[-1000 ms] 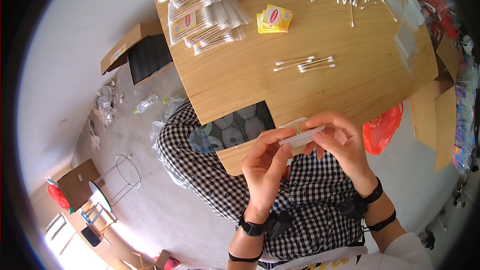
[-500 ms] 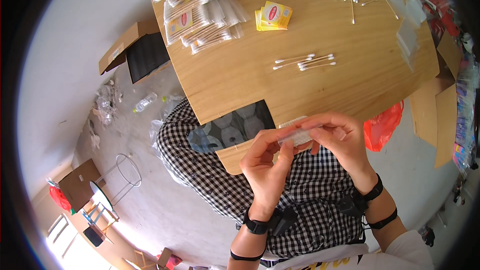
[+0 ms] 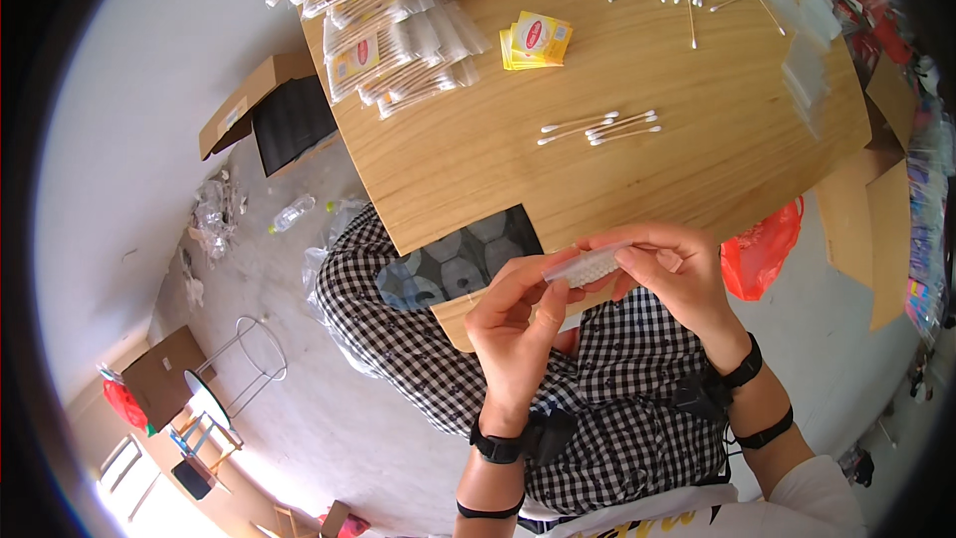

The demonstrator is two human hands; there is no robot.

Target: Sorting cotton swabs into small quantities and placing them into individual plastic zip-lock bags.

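In the head view, both forearms rise from the lower edge and meet just off the near edge of the round light-wood table, above a black-and-white checked lap. The left hand has its fingers bent, thumb and fingertips clamped on the left end of a small clear plastic packet of white-tipped cotton swabs. The right hand curls over the packet's right end, fingers pinched shut on it. The packet lies roughly level between them. On the table, a few loose white cotton swabs lie near the middle, and a small stack of yellow paper labels sits toward the far edge. Compared with half a second ago, the hands and packet have barely moved.
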